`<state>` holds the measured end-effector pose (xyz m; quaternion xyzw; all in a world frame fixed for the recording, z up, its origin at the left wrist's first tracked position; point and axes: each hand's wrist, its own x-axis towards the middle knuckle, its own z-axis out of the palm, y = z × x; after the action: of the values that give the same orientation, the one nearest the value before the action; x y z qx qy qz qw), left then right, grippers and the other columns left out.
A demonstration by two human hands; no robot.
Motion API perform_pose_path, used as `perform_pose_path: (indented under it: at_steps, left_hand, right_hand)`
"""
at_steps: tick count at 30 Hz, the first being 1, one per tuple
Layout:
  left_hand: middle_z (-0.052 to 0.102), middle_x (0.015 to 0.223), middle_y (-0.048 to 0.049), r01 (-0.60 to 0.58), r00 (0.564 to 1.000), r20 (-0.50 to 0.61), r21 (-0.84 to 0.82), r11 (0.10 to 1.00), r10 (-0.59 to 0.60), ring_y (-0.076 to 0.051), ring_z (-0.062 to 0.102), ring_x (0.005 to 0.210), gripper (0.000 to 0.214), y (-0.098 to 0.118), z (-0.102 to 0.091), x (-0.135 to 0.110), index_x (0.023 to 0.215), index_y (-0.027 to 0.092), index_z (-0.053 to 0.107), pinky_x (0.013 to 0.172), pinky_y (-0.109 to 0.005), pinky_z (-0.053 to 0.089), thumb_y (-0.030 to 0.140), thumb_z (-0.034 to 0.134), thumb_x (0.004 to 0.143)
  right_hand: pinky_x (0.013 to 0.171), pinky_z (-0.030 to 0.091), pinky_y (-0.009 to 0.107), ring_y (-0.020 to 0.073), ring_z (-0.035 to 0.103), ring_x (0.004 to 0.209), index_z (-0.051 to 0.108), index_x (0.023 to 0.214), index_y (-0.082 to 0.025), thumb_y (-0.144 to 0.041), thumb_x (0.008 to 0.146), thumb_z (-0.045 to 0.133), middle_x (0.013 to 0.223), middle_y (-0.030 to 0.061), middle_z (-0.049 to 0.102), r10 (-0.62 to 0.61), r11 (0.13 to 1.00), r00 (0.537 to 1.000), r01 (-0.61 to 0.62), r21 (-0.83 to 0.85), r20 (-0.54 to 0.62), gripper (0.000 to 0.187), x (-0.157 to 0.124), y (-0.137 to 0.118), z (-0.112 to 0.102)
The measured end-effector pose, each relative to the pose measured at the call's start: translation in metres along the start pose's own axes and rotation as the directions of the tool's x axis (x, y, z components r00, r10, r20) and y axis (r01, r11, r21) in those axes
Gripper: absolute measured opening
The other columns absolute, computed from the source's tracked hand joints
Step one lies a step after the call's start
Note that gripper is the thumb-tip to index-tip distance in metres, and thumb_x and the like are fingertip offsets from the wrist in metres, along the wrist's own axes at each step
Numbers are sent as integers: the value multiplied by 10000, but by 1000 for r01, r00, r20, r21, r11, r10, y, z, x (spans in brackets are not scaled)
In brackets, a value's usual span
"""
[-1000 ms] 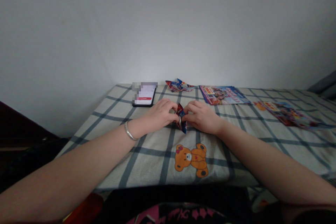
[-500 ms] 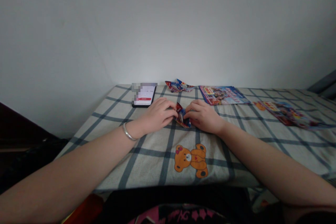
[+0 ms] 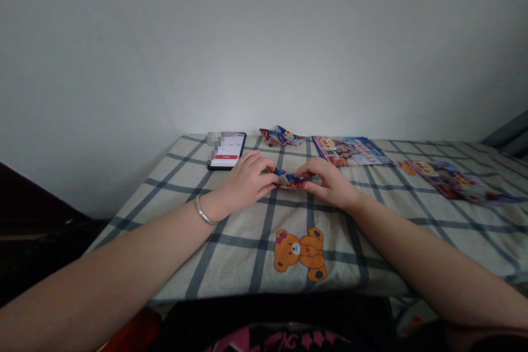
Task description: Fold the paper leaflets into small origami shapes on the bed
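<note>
Between my hands is a small piece of folded printed paper (image 3: pixel 289 179), blue and red with lighter patches. My left hand (image 3: pixel 251 179), with a silver bangle at the wrist, pinches its left end. At the right end, my right hand (image 3: pixel 328 180) grips it between thumb and fingers. The fingertips cover both ends, so the full folded shape is partly hidden. Just beyond lies another folded paper piece (image 3: pixel 281 136) with pointed ends, close to the wall.
A phone (image 3: pixel 226 151) with a lit screen lies behind my left hand. Printed flyers (image 3: pixel 355 151) rest beyond my right hand, and another flyer (image 3: pixel 462 181) lies farther right. The checked tablecloth (image 3: pixel 231 264) bears a bear print. A pale wall (image 3: pixel 264 44) rises behind the table.
The paper in my hands has turned from an upright, pointed shape to a flatter, lengthwise one. My right hand has shifted slightly right, its thumb now showing along the near side.
</note>
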<state>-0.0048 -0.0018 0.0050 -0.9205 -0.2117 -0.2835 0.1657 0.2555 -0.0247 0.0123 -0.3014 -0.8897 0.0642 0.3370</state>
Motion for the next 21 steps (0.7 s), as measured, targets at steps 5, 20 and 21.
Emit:
perform_pose_path:
  at_steps: [5, 20, 21]
  left_hand:
    - [582, 999, -55, 43, 999, -20, 43, 998, -43, -218, 519, 973, 66, 2, -1, -1, 908, 214, 678, 1028, -499, 385, 243, 621, 889]
    - [574, 1032, -76, 44, 998, 41, -22, 999, -43, -229, 502, 965, 122, 1, 0, -3, 962, 184, 659, 907, -441, 446, 172, 587, 865]
    - [575, 1038, -77, 48, 998, 46, -27, 998, -46, -230, 502, 966, 125, 1, 1, -3, 961, 187, 662, 907, -444, 444, 168, 587, 863]
  right_hand:
    - [746, 441, 327, 198, 584, 800, 660, 896, -192, -334, 859, 659, 817, 47, 669, -3, 985, 1000, 2, -171, -1, 147, 0, -1, 1]
    - [786, 461, 349, 221, 629, 832, 742, 871, -202, -290, 855, 578, 845, 60, 727, 244, 906, 951, -294, -303, -191, 187, 18, 41, -25]
    - [767, 462, 346, 223, 626, 821, 744, 875, -196, -301, 847, 575, 835, 65, 724, 280, 885, 932, -343, -314, -231, 201, 20, 45, -33]
